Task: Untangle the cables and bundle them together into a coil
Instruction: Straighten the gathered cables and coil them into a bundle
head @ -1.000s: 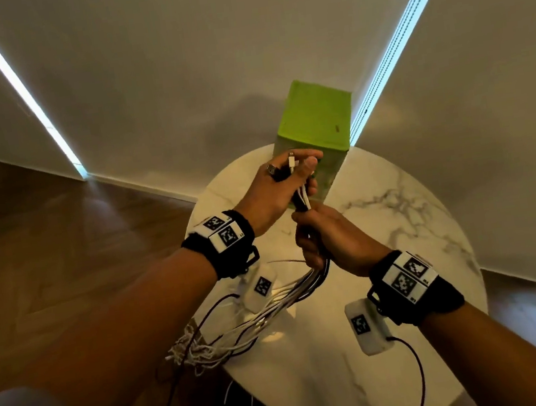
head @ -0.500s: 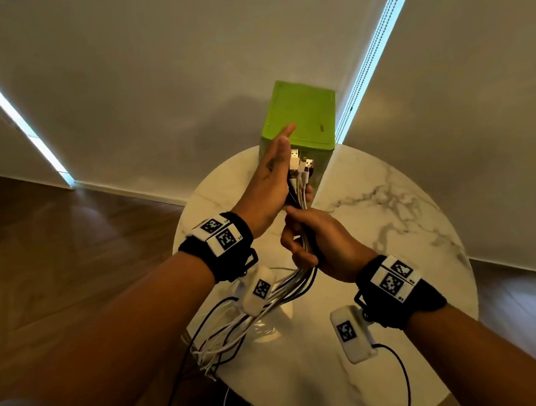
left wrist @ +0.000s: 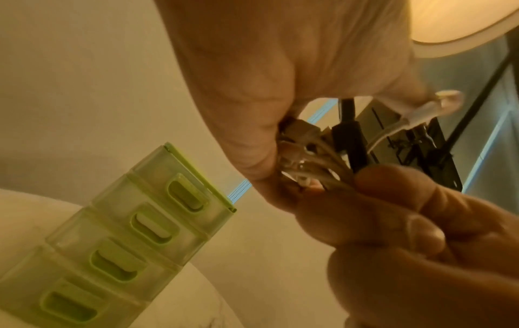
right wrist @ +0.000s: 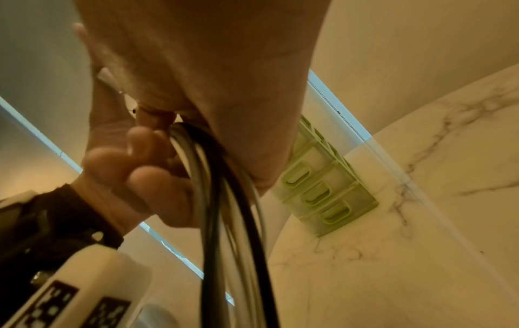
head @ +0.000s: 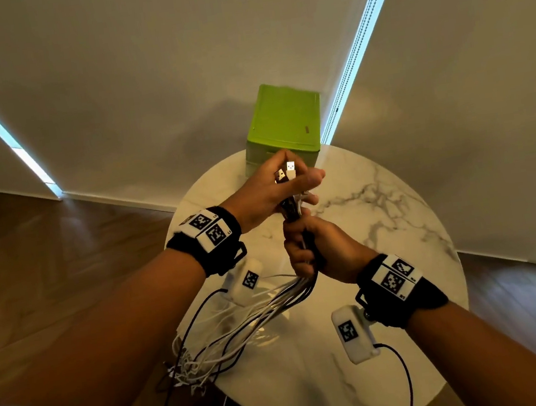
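Observation:
A bundle of white and black cables (head: 257, 313) hangs over the round marble table (head: 392, 227), its loose ends (head: 187, 373) trailing past the near left edge. My right hand (head: 303, 249) grips the bundle in a fist. Just above it, my left hand (head: 291, 182) holds the top ends, with USB plugs (head: 290, 168) sticking out between thumb and fingers. The left wrist view shows the plugs (left wrist: 300, 151) against my left palm, with right-hand fingers (left wrist: 393, 199) just below. In the right wrist view the cables (right wrist: 224, 222) drop out of my right fist.
A green plastic drawer box (head: 283, 122) stands at the table's far edge, just behind my hands; it also shows as the drawer box (left wrist: 126, 233) and the drawer box (right wrist: 323, 193). Wood floor (head: 63, 263) surrounds the table. Blinds hang behind.
Half a second ago my left fingers lay straight beside the plugs; now they curl round them again. My right hand kept its grip on the bundle.

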Motion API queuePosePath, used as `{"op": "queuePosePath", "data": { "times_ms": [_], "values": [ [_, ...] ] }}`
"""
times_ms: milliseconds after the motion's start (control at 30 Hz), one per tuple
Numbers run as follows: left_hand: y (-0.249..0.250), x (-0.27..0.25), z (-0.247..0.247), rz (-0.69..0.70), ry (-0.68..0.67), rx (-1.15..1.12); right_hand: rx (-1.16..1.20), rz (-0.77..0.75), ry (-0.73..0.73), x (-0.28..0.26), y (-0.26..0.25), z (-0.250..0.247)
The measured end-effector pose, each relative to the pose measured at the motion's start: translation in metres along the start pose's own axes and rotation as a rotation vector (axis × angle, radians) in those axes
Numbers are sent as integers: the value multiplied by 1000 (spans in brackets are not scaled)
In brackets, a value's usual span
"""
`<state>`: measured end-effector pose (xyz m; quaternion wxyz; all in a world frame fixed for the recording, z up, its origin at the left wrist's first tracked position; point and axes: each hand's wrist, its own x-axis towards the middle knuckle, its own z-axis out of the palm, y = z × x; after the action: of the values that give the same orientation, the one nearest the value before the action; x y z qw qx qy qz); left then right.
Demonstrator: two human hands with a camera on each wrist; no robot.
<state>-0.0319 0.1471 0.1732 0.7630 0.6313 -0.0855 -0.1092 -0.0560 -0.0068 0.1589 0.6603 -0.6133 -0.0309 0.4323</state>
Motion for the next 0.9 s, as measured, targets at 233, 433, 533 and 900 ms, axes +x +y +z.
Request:
{"op": "queuePosePath", "data": {
  "times_ms": [233, 433, 533, 900],
  "values": [
    [-8, -4, -3, 99, -157, 285, 145, -22, 25, -2, 8, -15],
    [-22, -2, 12, 145, 86, 299, -56, -1, -24, -11, 4, -8],
    [-17, -1, 17, 151, 173, 315, -100, -36, -68, -15, 4, -8],
    [-14, -7, 21, 233, 306, 348, -61, -31, 0, -21, 14, -1]
  ]
}}
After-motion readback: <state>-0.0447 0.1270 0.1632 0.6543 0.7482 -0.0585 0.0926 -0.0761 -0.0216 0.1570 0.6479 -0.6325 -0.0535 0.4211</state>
